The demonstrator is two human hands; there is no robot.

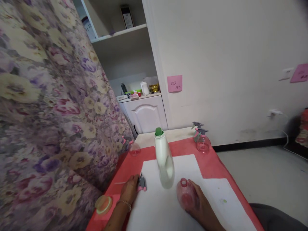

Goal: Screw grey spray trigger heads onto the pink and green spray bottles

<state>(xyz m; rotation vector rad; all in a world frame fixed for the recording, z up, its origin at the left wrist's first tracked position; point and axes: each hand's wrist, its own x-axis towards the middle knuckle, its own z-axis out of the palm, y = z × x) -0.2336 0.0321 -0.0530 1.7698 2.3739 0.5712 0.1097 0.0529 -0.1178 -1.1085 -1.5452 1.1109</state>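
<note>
My right hand is wrapped around the right side of a clear pink spray bottle, whose neck is uncapped. My left hand is closed on a grey and pink trigger spray head; a thin pale tube shows on the hand's other side. Some of the left fingers are hidden beneath the hand. Between both hands, farther back, a tall pale green jug with a handle stands upright. A green piece sits in its mouth.
White sheets lie on a red-covered table. Pink spray bottles stand at the back right and back left. A round yellowish lid-like item lies at left. A floral curtain hangs along the left side.
</note>
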